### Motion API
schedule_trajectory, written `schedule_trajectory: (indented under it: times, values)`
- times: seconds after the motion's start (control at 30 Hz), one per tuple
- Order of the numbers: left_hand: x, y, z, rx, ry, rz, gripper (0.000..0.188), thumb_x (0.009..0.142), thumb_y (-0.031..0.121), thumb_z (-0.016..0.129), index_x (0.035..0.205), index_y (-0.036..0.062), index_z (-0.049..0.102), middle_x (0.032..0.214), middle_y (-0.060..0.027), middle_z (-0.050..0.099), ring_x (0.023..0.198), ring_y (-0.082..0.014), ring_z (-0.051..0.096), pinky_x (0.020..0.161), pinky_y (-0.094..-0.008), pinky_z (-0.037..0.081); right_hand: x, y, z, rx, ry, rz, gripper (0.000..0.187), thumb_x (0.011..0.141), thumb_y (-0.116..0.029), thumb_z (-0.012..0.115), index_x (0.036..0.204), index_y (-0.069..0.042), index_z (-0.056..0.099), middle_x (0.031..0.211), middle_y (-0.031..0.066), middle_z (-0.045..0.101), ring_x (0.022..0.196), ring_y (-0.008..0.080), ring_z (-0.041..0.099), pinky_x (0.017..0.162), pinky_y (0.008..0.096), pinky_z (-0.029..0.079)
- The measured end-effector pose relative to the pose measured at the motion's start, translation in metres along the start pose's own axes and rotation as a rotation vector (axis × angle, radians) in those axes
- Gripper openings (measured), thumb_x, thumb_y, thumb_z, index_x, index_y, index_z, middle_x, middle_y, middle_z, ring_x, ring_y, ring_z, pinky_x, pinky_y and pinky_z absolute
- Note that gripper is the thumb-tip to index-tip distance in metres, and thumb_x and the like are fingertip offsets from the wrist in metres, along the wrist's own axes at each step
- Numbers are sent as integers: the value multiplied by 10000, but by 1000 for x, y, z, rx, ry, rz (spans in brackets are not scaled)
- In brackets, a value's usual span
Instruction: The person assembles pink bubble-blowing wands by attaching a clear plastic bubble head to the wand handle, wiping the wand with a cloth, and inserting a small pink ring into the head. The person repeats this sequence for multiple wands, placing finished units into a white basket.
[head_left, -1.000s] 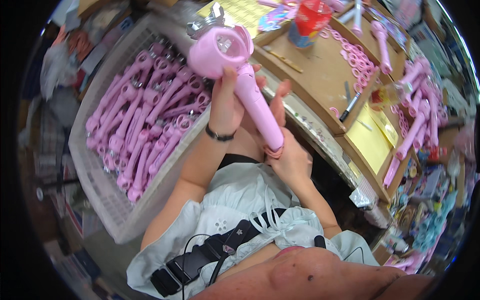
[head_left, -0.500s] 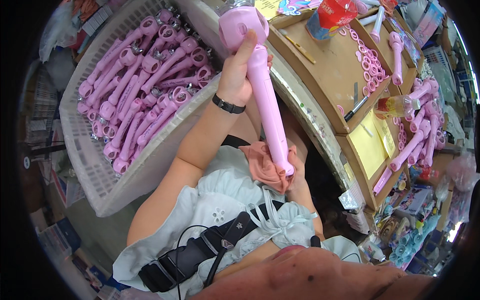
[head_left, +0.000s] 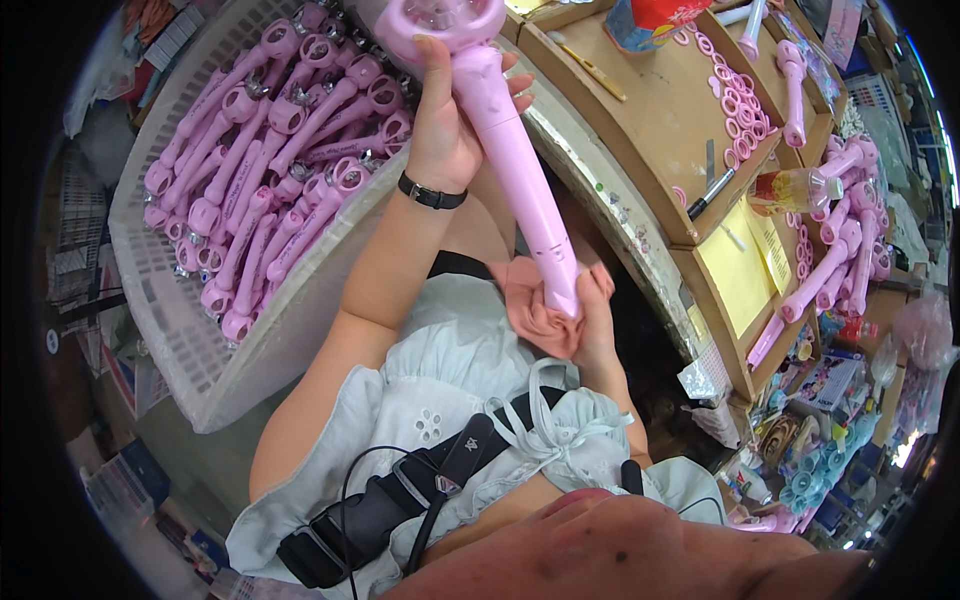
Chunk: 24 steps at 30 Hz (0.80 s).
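2 hands hold 1 pink wand point(head_left: 520, 170), which is in the middle of the scene above the lap, slanting from the far left to the near right. The left hand point(head_left: 445, 135) is curved around the neck, just under the round head point(head_left: 478, 32); its thumb lies along the near left side, and some fingertips show past the right side of the shaft. The right hand point(head_left: 597, 325) pinches a soft salmon cloth point(head_left: 535, 320) around the near end, with its thumb over the cloth; how its other fingers stand I cannot tell, because the cloth hides them. I judge the wand to be stiff, smooth plastic, rather light, and perhaps slippery. The head, with its clear window, seems the more fragile part, so the neck and the middle of the shaft look like the safer places to take hold. On the left, near the left forearm, a white basket point(head_left: 262, 345) carries many similar pink wands point(head_left: 240, 170). On the right, a brown tray point(head_left: 620, 115) contains pink rings point(head_left: 738, 110) and a black marker point(head_left: 711, 193).
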<state>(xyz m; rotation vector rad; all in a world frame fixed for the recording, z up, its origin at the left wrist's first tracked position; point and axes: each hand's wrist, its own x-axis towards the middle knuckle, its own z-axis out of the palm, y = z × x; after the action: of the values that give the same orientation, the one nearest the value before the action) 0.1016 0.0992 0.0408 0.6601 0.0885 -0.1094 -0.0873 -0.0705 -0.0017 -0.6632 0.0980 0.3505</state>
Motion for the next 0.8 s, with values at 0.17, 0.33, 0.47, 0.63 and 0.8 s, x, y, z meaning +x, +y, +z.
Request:
schedule_trajectory:
  times: [0.17, 0.33, 0.47, 0.63, 0.8]
  values:
    - [-3, 2, -3, -68, -15, 37, 886, 721, 797, 413, 1088, -4, 506, 889, -100, 592, 694, -188, 563, 616, -317, 494, 2, 14, 5, -1385, 373, -561, 502, 718, -76, 686, 1175, 9, 497, 1004, 159, 590, 840, 220, 609, 745, 309, 489]
    - [1, 4, -17, -354, -289, -30, 977, 671, 792, 498, 1182, -39, 444, 939, -73, 533, 665, -140, 484, 593, -268, 434, 4, 9, 9, -462, 196, -186, 452, 837, -102, 587, 1237, 38, 431, 953, 129, 604, 763, 174, 604, 683, 251, 481]
    - [8, 6, -21, -533, -490, -89, 1025, 653, 759, 565, 1247, -59, 402, 979, -62, 500, 672, -127, 458, 602, -260, 425, 6, 4, 8, 208, -63, 180, 446, 949, -314, 466, 1172, 71, 440, 856, 143, 607, 664, 129, 599, 548, 208, 478]
    - [8, 18, -16, -366, -538, -70, 1050, 671, 789, 498, 1258, -74, 391, 963, -65, 508, 643, -106, 461, 555, -223, 407, 8, 1, 0, -52, 332, 278, 453, 984, -320, 375, 1181, 76, 473, 913, 151, 625, 633, 119, 579, 558, 208, 480]
    - [0, 34, -11, 70, -432, -218, 846, 784, 772, 301, 1123, 21, 494, 830, -118, 621, 499, -138, 559, 442, -241, 464, 6, -34, 0, -294, 519, -426, 398, 983, -266, 373, 1220, 46, 443, 1168, 166, 528, 878, 176, 598, 740, 282, 511]
